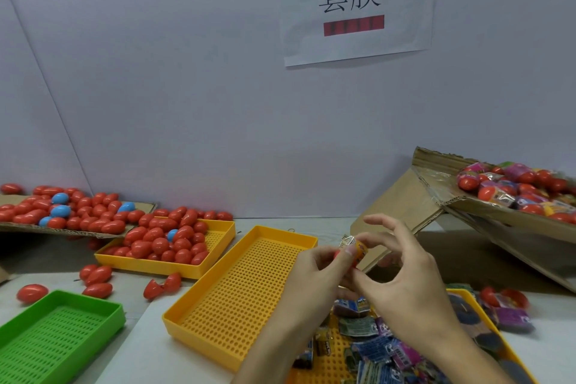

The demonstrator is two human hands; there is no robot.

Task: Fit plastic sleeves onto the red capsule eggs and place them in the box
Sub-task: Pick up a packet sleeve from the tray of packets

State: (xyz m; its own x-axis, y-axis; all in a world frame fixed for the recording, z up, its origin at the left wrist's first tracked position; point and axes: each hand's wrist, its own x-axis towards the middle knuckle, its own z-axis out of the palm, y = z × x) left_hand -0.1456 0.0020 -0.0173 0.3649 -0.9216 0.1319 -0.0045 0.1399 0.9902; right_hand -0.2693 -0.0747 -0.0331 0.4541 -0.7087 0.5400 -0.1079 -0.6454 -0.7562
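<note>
While left hand pinches red egg steady, right hand fingertips tug sleeve down; box waits close right.

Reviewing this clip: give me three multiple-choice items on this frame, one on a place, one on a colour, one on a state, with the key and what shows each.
1. Where do the loose printed sleeves lie?
A. In the green tray
B. In the yellow tray at lower right
C. In the cardboard box

2. What colour is the empty tray at lower left?
A. Green
B. Blue
C. White

3. What state is the egg in the hands in?
A. Bare
B. Split into halves
C. Partly in a sleeve

Key: 1 B, they pile in the yellow tray below the right hand. 2 A, the green tray holds nothing. 3 C, the egg pinched by the left hand wears printed film with red still showing.
</note>
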